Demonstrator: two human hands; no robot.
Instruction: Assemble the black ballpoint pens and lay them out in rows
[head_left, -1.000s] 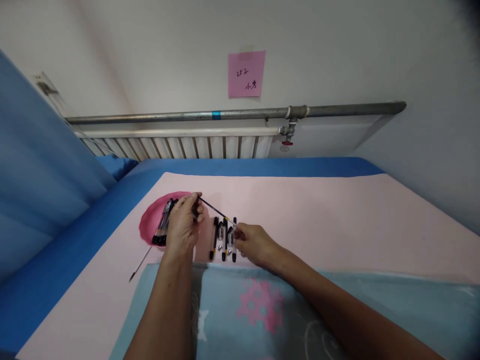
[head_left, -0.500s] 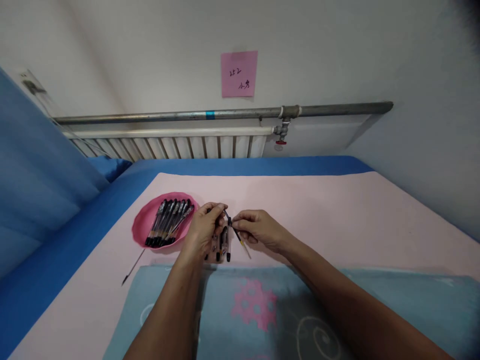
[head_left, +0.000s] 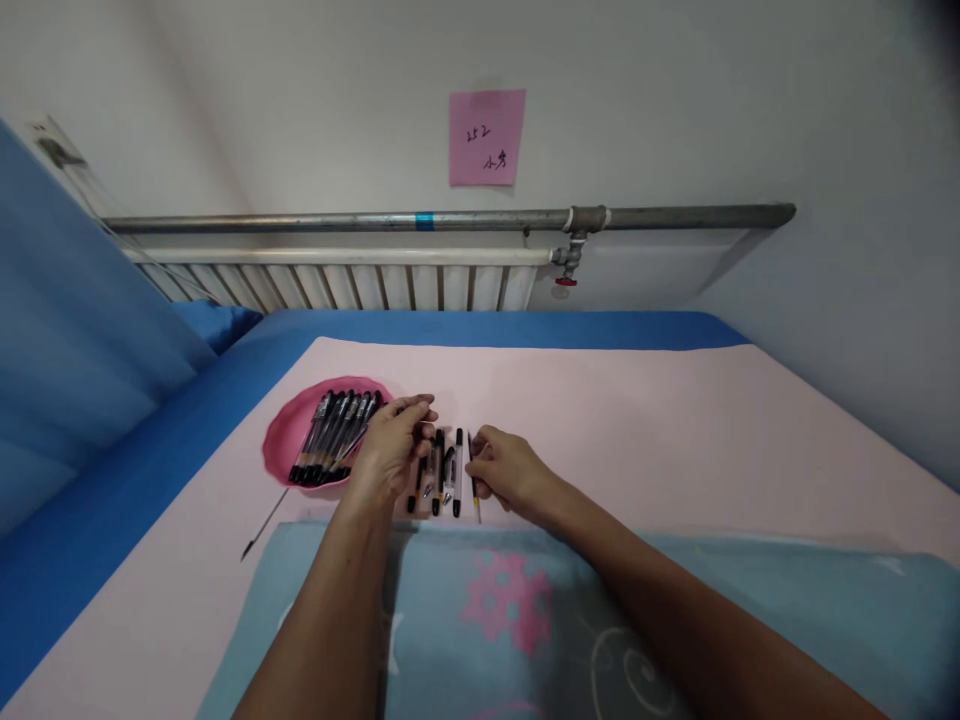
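My right hand [head_left: 504, 467] pinches one refill [head_left: 475, 496], long axis running away from me, pale end nearest me, just right of three pen barrels [head_left: 437, 475]. Whether my left hand [head_left: 394, 445] holds anything, I can't tell.

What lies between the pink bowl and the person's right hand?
In the head view, the left hand is nearest the pink bowl; then comes a row of pen parts, with a thin refill at the right hand.
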